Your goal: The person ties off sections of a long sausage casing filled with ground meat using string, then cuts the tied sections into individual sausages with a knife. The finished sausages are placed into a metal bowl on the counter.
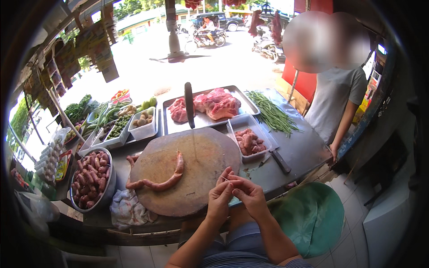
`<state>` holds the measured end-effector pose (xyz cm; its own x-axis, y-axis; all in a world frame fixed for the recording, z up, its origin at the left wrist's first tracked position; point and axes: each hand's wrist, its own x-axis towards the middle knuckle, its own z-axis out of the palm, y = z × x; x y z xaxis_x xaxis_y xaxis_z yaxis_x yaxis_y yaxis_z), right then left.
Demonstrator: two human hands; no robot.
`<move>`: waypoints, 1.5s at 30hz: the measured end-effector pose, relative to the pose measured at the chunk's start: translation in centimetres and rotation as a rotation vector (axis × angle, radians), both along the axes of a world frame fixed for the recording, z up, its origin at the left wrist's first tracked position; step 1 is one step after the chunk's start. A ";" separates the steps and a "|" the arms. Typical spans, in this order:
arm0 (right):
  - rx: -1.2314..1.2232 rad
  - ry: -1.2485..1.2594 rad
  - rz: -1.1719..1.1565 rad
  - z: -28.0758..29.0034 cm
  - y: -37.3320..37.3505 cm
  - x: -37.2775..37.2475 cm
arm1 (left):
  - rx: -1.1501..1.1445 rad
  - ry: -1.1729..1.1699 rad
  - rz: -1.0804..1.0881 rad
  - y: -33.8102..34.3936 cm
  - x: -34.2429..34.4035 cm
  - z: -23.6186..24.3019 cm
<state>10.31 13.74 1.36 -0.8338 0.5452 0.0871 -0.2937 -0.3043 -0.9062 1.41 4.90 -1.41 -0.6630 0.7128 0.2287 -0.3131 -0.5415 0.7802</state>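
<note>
Just off the right front edge of the round wooden chopping board, my left hand and my right hand are close together, fingertips pinched. Between them a thin white string shows; its ends are hidden by the fingers. On the board lies a long curved sausage, one end pointing away from me and the other part running over the left edge. A dark-handled knife stands upright at the back of the board.
A metal basin of sausages and a cloth sit left. Behind are a meat tray and vegetable bins. To the right are a meat tub, another knife, long beans, a green stool and a person.
</note>
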 end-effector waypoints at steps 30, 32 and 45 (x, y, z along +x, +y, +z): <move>0.182 -0.058 -0.106 -1.9 2.3 1.7 | 0.178 -0.465 -0.313 -0.9 -1.5 0.4; 0.398 0.022 -0.144 -1.7 2.3 1.6 | -0.048 -0.425 -0.420 -1.6 -1.6 1.0; 0.626 -0.151 -0.306 -1.3 0.5 1.9 | -0.492 0.654 -0.004 -1.4 -0.3 1.0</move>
<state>12.24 14.25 0.07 -0.6790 0.6423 0.3555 -0.1399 0.3622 -0.9216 1.10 3.48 -0.41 -0.5009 0.8346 0.2290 0.2868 -0.0896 0.9538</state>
